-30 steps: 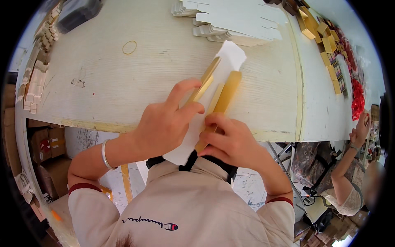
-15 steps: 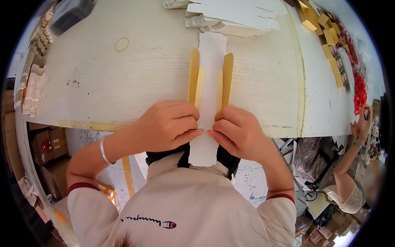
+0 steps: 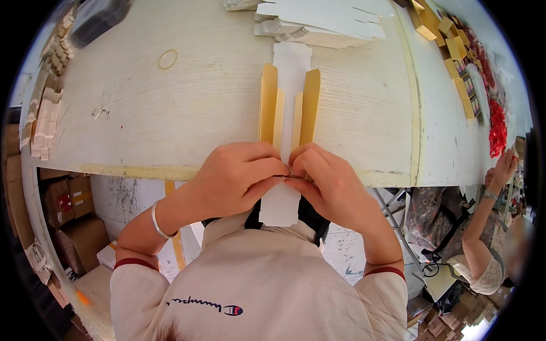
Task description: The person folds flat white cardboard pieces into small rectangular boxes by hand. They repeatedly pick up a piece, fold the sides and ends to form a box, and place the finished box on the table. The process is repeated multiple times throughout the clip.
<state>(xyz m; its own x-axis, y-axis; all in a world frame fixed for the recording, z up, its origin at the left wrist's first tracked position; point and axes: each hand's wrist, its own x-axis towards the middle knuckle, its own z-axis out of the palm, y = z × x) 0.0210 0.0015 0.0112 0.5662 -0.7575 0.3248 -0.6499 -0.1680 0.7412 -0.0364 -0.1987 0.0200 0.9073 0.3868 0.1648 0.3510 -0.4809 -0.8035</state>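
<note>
A half-folded card box (image 3: pixel 293 59), white inside and gold outside, lies lengthwise before me, its near end hanging past the table's front edge. Its gold side panels (image 3: pixel 268 102) stand up along both long sides at the far half, with shorter gold flaps inside them. My left hand (image 3: pixel 242 173) pinches the left side near the table edge, thumb and fingers together. Opposite it, my right hand (image 3: pixel 330 182) pinches the right side. The fingertips of both hands almost meet over the white middle strip, where a thin folded edge shows between them. My fingers hide the panels there.
A stack of flat white card blanks (image 3: pixel 324 28) lies beyond the box. Left on the table (image 3: pixel 199 96) are a rubber band (image 3: pixel 160 59) and bundled card pieces (image 3: pixel 45 125). Gold boxes (image 3: pixel 455 48) line the far right, near another person's hand (image 3: pixel 503 167) and red material (image 3: pixel 497 128).
Both hands have moved inward, bringing the fingertips nearly together over the strip. The gold side panels now lean closer to each other near my hands.
</note>
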